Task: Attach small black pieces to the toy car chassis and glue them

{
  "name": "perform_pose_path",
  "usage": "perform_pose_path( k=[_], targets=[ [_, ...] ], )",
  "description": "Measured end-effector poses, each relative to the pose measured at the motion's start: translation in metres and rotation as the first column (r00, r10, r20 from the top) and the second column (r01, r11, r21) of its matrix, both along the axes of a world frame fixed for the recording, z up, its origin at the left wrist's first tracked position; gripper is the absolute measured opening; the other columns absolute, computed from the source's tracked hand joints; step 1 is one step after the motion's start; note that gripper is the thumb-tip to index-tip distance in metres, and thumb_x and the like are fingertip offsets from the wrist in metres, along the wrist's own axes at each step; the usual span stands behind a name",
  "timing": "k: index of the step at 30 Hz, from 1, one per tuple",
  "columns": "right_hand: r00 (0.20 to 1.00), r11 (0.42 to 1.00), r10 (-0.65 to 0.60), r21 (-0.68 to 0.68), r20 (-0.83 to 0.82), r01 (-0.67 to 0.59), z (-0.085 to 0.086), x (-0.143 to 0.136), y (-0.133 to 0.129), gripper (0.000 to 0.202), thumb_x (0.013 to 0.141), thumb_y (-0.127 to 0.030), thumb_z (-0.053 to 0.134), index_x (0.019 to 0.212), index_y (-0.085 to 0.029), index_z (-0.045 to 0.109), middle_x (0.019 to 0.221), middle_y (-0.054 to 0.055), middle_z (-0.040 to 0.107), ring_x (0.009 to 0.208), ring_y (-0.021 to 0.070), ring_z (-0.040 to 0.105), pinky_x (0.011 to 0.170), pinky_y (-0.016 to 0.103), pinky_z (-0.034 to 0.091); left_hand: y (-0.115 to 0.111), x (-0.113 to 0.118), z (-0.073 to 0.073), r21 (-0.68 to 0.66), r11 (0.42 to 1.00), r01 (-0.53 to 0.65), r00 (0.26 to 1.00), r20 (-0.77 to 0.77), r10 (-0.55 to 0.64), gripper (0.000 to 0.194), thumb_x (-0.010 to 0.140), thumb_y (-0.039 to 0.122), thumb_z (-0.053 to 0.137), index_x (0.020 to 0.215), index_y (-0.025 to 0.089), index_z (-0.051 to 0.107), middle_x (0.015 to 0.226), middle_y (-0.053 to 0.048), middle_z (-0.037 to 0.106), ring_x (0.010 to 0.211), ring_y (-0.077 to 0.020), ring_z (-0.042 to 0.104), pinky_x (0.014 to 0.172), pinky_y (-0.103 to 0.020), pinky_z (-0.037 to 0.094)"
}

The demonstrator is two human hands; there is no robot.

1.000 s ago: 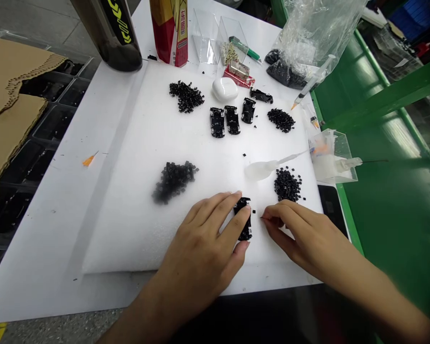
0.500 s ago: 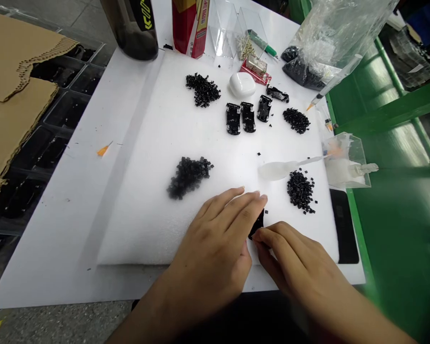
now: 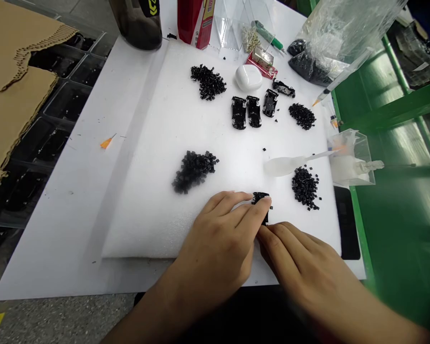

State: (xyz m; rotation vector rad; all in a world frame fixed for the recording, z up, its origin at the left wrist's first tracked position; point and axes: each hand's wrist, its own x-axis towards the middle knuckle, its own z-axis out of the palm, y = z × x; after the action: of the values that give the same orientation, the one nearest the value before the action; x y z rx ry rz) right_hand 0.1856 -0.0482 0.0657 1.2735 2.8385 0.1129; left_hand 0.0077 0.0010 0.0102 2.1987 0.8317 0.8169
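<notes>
Down near the front edge of the white foam pad [image 3: 157, 143], a small black plastic part [image 3: 261, 198] sits pinched under the left hand [image 3: 215, 248], fingers curled over it. Just beside it, the right hand [image 3: 301, 267] touches the part's near end with closed fingertips. Right of the part lies a pile of black bits [image 3: 304, 186]; left, a larger heap [image 3: 193, 169].
</notes>
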Motion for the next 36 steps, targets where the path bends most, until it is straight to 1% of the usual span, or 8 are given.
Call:
perform_pose_path(
  k=[9, 18, 23, 26, 28, 31, 34, 36],
  targets=[
    [0.998, 0.999, -0.03, 0.033, -0.061, 0.032, 0.002, -0.001, -0.012, 0.029, 0.094, 0.004, 0.043, 0.115, 0.004, 0.063, 0.087, 0.018, 0.07, 0.075, 0.0287, 0.065, 0.055, 0.039, 0.055, -0.001, 0.002, 0.0, 0.001, 1.0, -0.012, 1.0, 0.007, 0.012, 0.049, 0.096, 0.003, 0.042, 0.143, 0.006, 0.056, 0.126, -0.005, 0.07, 0.134, -0.0194, 0.051, 0.12, -0.037, 0.038],
    [0.94, 0.981, -0.17, 0.041, -0.295, 0.191, -0.029, 0.008, -0.039, 0.04, 0.094, 0.004, 0.059, 0.134, 0.004, 0.06, 0.104, 0.017, 0.071, 0.099, 0.0293, 0.063, 0.082, 0.039, 0.054, 0.001, 0.001, 0.0, 0.013, 1.0, -0.028, 0.999, 0.027, 0.027, 0.042, 0.099, 0.004, 0.044, 0.138, 0.009, 0.06, 0.12, -0.002, 0.073, 0.132, -0.0169, 0.052, 0.119, -0.034, 0.038],
    [0.772, 0.913, -0.341, 0.006, -0.536, 0.408, -0.019, 0.01, -0.033, 0.026, 0.095, 0.0, 0.066, 0.118, -0.012, 0.068, 0.096, 0.006, 0.075, 0.081, 0.0159, 0.07, 0.079, 0.027, 0.057, 0.001, -0.002, 0.004, 0.034, 0.999, 0.006, 1.0, -0.027, -0.005, 0.049, 0.094, -0.002, 0.043, 0.139, 0.011, 0.058, 0.128, -0.002, 0.07, 0.135, -0.0185, 0.049, 0.12, -0.035, 0.037],
    [0.572, 0.707, -0.542, 0.033, -0.616, 0.706, -0.009, 0.018, -0.014, 0.014, 0.098, -0.018, 0.069, 0.112, -0.022, 0.07, 0.096, 0.002, 0.075, 0.077, 0.0161, 0.071, 0.075, 0.029, 0.058, 0.01, -0.002, 0.01, 0.132, 0.985, 0.114, 0.978, -0.187, -0.089, 0.062, 0.088, -0.006, 0.043, 0.146, 0.012, 0.052, 0.153, -0.003, 0.054, 0.149, -0.0273, 0.036, 0.119, -0.044, 0.039],
    [0.387, 0.604, -0.595, -0.074, -0.705, 0.793, -0.01, 0.026, 0.007, 0.029, 0.095, -0.032, 0.073, 0.123, -0.025, 0.066, 0.112, 0.005, 0.073, 0.094, 0.0219, 0.073, 0.08, 0.034, 0.061, 0.022, 0.0, 0.013, 0.172, 0.953, 0.248, 0.94, -0.279, -0.194, 0.067, 0.085, -0.006, 0.043, 0.149, 0.014, 0.049, 0.163, -0.002, 0.042, 0.155, -0.0305, 0.027, 0.115, -0.048, 0.042],
    [0.318, 0.693, -0.581, -0.251, -0.749, 0.676, -0.022, 0.033, 0.043, 0.065, 0.089, -0.039, 0.079, 0.146, -0.025, 0.05, 0.134, 0.01, 0.067, 0.125, 0.0293, 0.065, 0.1, 0.046, 0.058, 0.04, 0.002, 0.016, 0.172, 0.906, 0.386, 0.892, -0.319, -0.319, 0.057, 0.091, 0.003, 0.048, 0.146, 0.016, 0.051, 0.154, -0.002, 0.054, 0.154, -0.0276, 0.031, 0.114, -0.048, 0.043],
    [0.298, 0.742, -0.574, -0.331, -0.763, 0.583, -0.033, 0.033, 0.064, 0.044, 0.094, -0.035, 0.073, 0.135, -0.026, 0.061, 0.128, 0.007, 0.072, 0.118, 0.0267, 0.068, 0.105, 0.047, 0.054, 0.045, -0.002, 0.016, 0.2, 0.902, 0.383, 0.897, -0.313, -0.311, 0.047, 0.096, 0.007, 0.053, 0.141, 0.016, 0.055, 0.139, -0.003, 0.065, 0.144, -0.0263, 0.046, 0.114, -0.044, 0.045],
    [0.178, 0.721, -0.534, -0.336, -0.827, 0.606, -0.035, 0.03, 0.062, 0.032, 0.098, -0.036, 0.069, 0.127, -0.025, 0.067, 0.12, 0.007, 0.074, 0.106, 0.0238, 0.072, 0.099, 0.044, 0.056, 0.038, -0.01, 0.014, 0.25, 0.923, 0.293, 0.933, -0.288, -0.218, 0.042, 0.099, 0.01, 0.056, 0.141, 0.013, 0.056, 0.134, -0.005, 0.066, 0.136, -0.0265, 0.052, 0.111, -0.043, 0.047]
  ],
)
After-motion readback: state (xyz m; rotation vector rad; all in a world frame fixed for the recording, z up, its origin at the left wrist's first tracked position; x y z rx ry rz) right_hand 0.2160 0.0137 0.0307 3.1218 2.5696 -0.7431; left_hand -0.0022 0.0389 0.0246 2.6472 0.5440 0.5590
